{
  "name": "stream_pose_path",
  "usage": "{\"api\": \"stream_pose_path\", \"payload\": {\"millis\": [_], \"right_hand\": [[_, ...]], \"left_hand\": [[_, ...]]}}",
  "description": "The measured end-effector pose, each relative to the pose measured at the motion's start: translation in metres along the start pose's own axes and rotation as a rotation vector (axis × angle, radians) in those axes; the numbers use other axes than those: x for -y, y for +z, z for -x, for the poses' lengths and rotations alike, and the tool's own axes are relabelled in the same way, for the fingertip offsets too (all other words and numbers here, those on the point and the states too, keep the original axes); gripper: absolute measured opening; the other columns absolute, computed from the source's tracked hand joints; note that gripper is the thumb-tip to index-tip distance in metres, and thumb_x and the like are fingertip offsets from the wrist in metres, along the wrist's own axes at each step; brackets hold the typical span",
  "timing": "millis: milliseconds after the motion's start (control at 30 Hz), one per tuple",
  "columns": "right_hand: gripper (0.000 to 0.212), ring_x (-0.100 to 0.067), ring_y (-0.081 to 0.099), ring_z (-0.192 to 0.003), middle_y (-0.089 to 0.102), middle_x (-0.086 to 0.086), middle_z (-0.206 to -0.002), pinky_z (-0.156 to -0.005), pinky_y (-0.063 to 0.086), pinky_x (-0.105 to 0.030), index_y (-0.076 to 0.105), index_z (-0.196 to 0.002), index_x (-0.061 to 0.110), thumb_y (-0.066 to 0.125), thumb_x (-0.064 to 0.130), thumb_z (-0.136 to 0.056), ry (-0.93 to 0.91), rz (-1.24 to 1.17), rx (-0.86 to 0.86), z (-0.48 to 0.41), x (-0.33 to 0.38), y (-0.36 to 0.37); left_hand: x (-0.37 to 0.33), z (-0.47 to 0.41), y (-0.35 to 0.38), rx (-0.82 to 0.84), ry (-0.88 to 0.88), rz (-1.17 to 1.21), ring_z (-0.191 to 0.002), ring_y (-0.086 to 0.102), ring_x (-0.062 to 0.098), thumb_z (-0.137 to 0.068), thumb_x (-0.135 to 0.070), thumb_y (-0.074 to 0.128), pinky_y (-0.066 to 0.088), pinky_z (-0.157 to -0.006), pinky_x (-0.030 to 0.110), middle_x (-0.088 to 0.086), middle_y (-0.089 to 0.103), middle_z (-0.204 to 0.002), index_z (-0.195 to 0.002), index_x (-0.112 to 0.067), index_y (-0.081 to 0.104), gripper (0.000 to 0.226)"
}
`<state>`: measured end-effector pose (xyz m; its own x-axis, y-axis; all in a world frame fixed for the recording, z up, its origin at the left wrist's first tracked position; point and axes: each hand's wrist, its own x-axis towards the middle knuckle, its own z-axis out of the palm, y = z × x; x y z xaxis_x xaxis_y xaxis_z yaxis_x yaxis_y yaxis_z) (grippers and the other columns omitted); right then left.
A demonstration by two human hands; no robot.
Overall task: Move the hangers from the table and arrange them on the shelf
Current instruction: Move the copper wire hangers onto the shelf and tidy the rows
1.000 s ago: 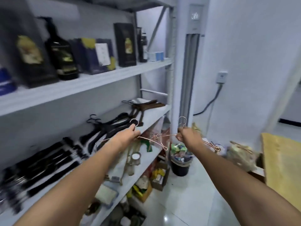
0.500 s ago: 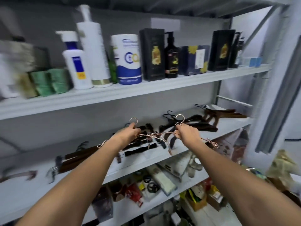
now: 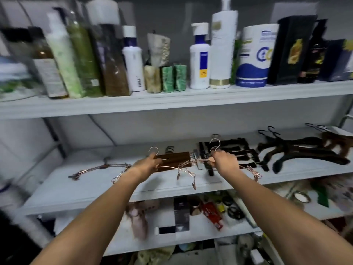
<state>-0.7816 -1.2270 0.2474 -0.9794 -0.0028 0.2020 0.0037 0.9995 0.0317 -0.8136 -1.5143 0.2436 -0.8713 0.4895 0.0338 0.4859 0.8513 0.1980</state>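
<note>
Left hand grips 1 copper hanger, right hand a 2nd hanger, over the shelf; labels blurred.

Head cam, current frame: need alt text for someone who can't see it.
A person's left hand grips one rose-gold clip hanger and the right hand a second clip hanger, both over the white middle shelf. Dark hangers and a copper wire hanger lie on that shelf; bottles line the shelf above.
</note>
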Motion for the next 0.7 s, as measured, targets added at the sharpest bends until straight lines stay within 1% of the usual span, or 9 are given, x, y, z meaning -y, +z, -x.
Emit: {"api": "stream_pose_path", "payload": {"millis": [67, 133, 233, 333, 400, 467, 567, 633, 700], "right_hand": [[0.03, -0.029, 0.061, -0.1, 0.061, -0.009, -0.113, -0.07, 0.042, -0.032, 0.054, -0.119, 0.014, 0.051, 0.034, -0.096, -0.014, -0.024, 0.012, -0.008, 0.032, 0.001], [0.033, -0.03, 0.062, -0.101, 0.061, -0.009, -0.115, -0.07, 0.042, -0.032, 0.055, -0.119, 0.014, 0.052, 0.037, -0.095, -0.036, -0.052, 0.013, -0.017, 0.063, 0.005], [0.034, -0.029, 0.062, -0.102, 0.06, -0.008, -0.116, -0.073, 0.045, -0.033, 0.055, -0.118, 0.014, 0.052, 0.039, -0.095, -0.077, -0.063, 0.004, -0.027, 0.102, 0.014], [0.034, -0.029, 0.062, -0.102, 0.061, -0.009, -0.115, -0.07, 0.043, -0.031, 0.054, -0.118, 0.014, 0.051, 0.039, -0.095, -0.125, -0.053, 0.01, -0.037, 0.132, 0.023], [0.032, -0.03, 0.063, -0.102, 0.063, -0.009, -0.113, -0.067, 0.039, -0.031, 0.055, -0.116, 0.013, 0.05, 0.038, -0.096, -0.146, -0.059, 0.008, -0.045, 0.145, 0.027], [0.031, -0.03, 0.063, -0.1, 0.063, -0.009, -0.112, -0.065, 0.037, -0.03, 0.056, -0.115, 0.013, 0.05, 0.037, -0.096, -0.158, -0.07, 0.012, -0.056, 0.156, 0.033], [0.031, -0.03, 0.063, -0.1, 0.064, -0.009, -0.111, -0.067, 0.038, -0.031, 0.057, -0.115, 0.013, 0.05, 0.036, -0.096, -0.159, -0.097, 0.04, -0.078, 0.169, 0.04], [0.029, -0.029, 0.062, -0.101, 0.064, -0.009, -0.11, -0.069, 0.04, -0.031, 0.056, -0.115, 0.014, 0.051, 0.035, -0.096, -0.162, -0.124, 0.069, -0.095, 0.176, 0.044], [0.026, -0.029, 0.062, -0.102, 0.064, -0.01, -0.11, -0.071, 0.041, -0.031, 0.058, -0.114, 0.015, 0.052, 0.032, -0.096, -0.161, -0.153, 0.076, -0.113, 0.185, 0.048]], "left_hand": [[0.025, 0.014, -0.007, -0.034, -0.043, -0.057, -0.105, 0.052, 0.038, -0.098, -0.012, 0.042, 0.044, -0.084, 0.044, 0.013, 0.041, -0.133, -0.118, -0.008, 0.054, 0.024], [0.054, 0.028, -0.014, -0.016, -0.073, -0.124, -0.085, 0.053, 0.031, -0.094, -0.013, 0.048, 0.041, -0.066, 0.037, 0.008, 0.038, -0.128, -0.105, -0.015, 0.053, 0.012], [0.086, 0.035, -0.016, -0.028, -0.049, -0.154, -0.084, 0.05, 0.028, -0.09, -0.026, 0.047, 0.039, -0.072, 0.033, 0.012, 0.046, -0.118, -0.09, -0.021, 0.048, 0.005], [0.113, 0.039, -0.02, -0.083, 0.016, -0.217, -0.096, 0.045, 0.023, -0.097, -0.012, 0.041, 0.036, -0.078, 0.018, 0.013, 0.043, -0.121, -0.104, -0.015, 0.053, 0.014], [0.128, 0.041, -0.017, -0.086, -0.072, -0.127, -0.099, 0.051, 0.032, -0.096, -0.012, 0.043, 0.041, -0.081, 0.028, 0.01, 0.038, -0.124, -0.107, -0.019, 0.055, 0.017], [0.143, 0.045, -0.015, -0.116, -0.077, -0.121, -0.085, 0.052, 0.034, -0.093, -0.014, 0.045, 0.045, -0.074, 0.035, 0.005, 0.034, -0.118, -0.095, -0.025, 0.048, 0.012], [0.151, 0.046, -0.012, -0.106, -0.122, -0.143, -0.076, 0.051, 0.032, -0.092, -0.018, 0.043, 0.041, -0.068, 0.033, 0.01, 0.039, -0.123, -0.094, -0.016, 0.05, 0.008], [0.162, 0.043, -0.007, -0.102, -0.141, -0.162, -0.068, 0.048, 0.03, -0.091, -0.013, 0.048, 0.046, -0.064, 0.037, 0.013, 0.037, -0.128, -0.091, -0.011, 0.051, 0.004], [0.177, 0.041, -0.006, -0.059, -0.194, -0.141, -0.074, 0.054, 0.032, -0.093, -0.012, 0.048, 0.051, -0.07, 0.041, 0.015, 0.036, -0.131, -0.097, -0.008, 0.054, 0.009]]}}
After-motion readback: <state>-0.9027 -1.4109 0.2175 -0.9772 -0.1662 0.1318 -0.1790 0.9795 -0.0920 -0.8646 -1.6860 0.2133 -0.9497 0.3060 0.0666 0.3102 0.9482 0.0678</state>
